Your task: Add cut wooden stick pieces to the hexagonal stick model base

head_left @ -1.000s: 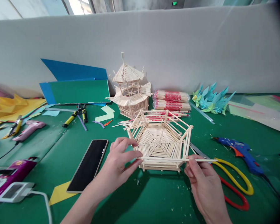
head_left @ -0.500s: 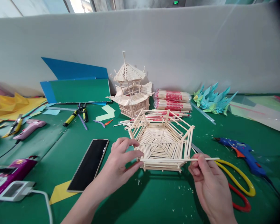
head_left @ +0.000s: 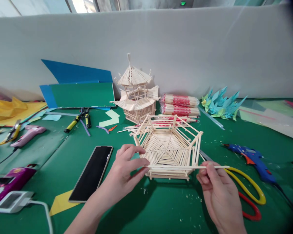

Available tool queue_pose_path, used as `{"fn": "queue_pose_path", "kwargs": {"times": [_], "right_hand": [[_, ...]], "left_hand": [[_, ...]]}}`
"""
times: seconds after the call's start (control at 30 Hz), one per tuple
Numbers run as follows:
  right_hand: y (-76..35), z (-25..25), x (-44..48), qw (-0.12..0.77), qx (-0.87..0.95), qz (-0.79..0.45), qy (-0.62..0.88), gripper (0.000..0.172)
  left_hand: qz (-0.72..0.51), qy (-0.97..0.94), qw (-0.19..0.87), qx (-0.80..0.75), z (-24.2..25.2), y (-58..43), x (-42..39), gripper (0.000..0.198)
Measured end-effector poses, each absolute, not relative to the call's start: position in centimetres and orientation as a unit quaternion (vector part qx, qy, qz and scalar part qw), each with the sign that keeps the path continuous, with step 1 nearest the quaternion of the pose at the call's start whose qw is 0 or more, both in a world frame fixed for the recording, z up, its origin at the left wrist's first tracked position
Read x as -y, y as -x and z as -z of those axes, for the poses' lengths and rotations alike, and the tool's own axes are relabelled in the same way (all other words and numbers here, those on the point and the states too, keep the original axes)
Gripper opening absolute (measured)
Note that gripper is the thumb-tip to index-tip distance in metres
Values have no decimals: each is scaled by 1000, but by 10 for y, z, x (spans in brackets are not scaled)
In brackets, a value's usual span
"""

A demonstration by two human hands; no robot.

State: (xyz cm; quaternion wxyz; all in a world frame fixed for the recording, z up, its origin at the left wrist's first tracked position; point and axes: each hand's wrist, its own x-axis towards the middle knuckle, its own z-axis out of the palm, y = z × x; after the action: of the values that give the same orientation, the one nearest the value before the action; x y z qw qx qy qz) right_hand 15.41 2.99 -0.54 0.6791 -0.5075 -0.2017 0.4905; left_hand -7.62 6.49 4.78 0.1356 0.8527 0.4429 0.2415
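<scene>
A stick (head_left: 175, 167) runs nearly level across the lower centre of the frame, lying in this view along the near side of a six-sided basket (head_left: 164, 150) built of like sticks. The right hand (head_left: 218, 190), lower right, pinches the stick between thumb and fingers near its right end, with a short tail of wood showing beyond the grip. The left hand (head_left: 124, 170), left of centre, brings thumb and fingertips to the stick's left end at the basket's near corner; whether they grip the stick, the corner or both cannot be told. Whether the stick touches the rim along its length is likewise unclear.

Handling (judged from appearance): the stick should be very light, straight and stiff, dry rather than slippery, and liable to snap if bent hard. A light pinch near each end suits it and leaves the middle free. The basket also looks light; its floor of close-set sticks appears firm, whereas the slender posts and rim look fragile at their joints. It is best held low, at a corner or under the floor, without squeezing the rim.

Nearby: scissors (head_left: 262, 196) at lower right, partly behind the right hand; a glue gun (head_left: 257, 162) at the right.
</scene>
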Motion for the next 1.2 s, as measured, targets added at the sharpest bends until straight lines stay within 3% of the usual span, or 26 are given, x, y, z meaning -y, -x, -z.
{"fn": "queue_pose_path", "kwargs": {"times": [0.5,0.77,1.2], "right_hand": [[-152,1,-34,679,211,-490,505,18],[-151,0,-35,690,188,-498,490,17],[-151,3,-35,694,187,-507,477,13]], "left_hand": [[-318,-849,16,-421,-51,45,-66,19],[-275,-873,65,-397,-45,-28,-62,17],[-228,-877,96,-412,-44,-36,-64,24]]}}
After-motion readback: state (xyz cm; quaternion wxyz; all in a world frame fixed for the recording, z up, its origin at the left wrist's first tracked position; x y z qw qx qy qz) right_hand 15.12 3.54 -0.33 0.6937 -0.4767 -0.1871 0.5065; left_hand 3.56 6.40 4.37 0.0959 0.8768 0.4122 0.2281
